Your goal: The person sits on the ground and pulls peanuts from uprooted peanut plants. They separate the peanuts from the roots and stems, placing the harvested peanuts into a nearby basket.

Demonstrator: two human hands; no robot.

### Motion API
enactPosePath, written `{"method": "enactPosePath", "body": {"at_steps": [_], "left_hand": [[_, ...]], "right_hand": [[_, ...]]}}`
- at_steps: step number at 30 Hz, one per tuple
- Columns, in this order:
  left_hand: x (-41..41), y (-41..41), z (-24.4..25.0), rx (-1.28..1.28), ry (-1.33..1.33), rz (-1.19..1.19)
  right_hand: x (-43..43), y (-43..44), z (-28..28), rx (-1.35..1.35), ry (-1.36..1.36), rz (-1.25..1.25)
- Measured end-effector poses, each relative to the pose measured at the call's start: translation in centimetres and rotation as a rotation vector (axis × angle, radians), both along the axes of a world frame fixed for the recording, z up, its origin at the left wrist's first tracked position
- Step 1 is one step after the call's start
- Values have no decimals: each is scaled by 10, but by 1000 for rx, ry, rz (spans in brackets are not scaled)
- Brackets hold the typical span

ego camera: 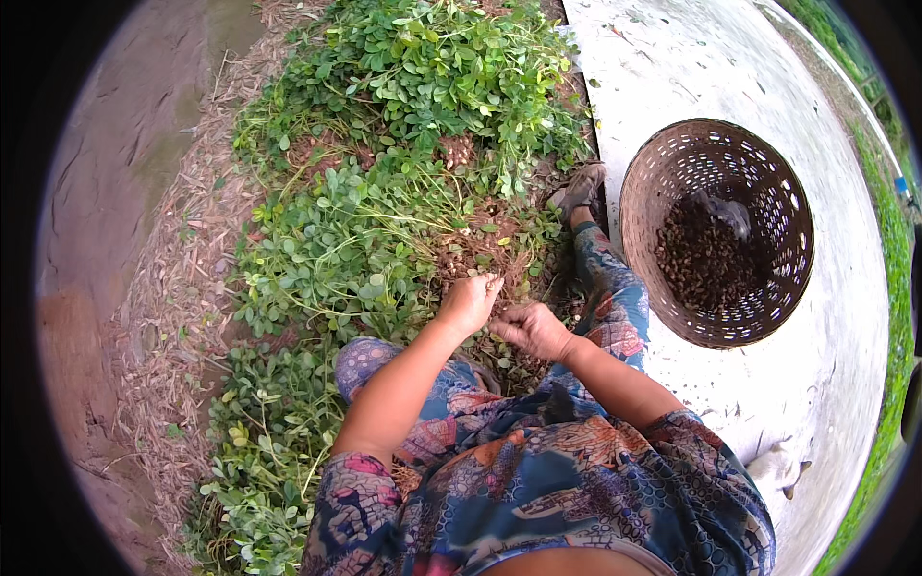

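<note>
Uprooted peanut plants (338, 237) lie heaped before me, their leaves to the left and their roots with soil and pods (468, 248) towards me. Over the root end is my left hand (472, 299), its fingers closed on what looks like a peanut pod. My right hand (531, 330) is just to the right and slightly nearer to me, its fingers curled; whether it holds anything cannot be made out. A large woven basket (634, 216) stands at the right, with a dark mass of peanuts (702, 259) at its bottom and a piece of clear plastic (727, 212) on them.
More peanut plants (432, 65) are piled further off and at lower left (266, 432). Dry plant litter (180, 288) borders the heap. The basket stands on a pale concrete slab (778, 389), where a white and dark animal (774, 468), perhaps a cat, lies. My shod foot (582, 189) rests by the slab's edge.
</note>
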State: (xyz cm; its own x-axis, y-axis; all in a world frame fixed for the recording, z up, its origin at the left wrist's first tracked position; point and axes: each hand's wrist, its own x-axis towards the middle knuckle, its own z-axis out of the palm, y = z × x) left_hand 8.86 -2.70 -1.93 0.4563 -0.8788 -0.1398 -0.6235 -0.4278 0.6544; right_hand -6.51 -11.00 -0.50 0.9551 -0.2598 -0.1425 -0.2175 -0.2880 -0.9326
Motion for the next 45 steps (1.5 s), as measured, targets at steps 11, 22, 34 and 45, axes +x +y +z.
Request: {"method": "enactPosePath", "body": {"at_steps": [11,22,34,45], "left_hand": [[145,114,195,-503,122,517],[0,280,309,751,-344,138],[-57,592,-88,1102,273,-339],[-53,501,6,980,70,-586]], "right_hand": [[-176,-237,10,-1134,1170,-386],[-102,-228,-101,-907,387,-233],[55,-101,-146,-477,504,163],[250,17,-206,-536,848,21]]}}
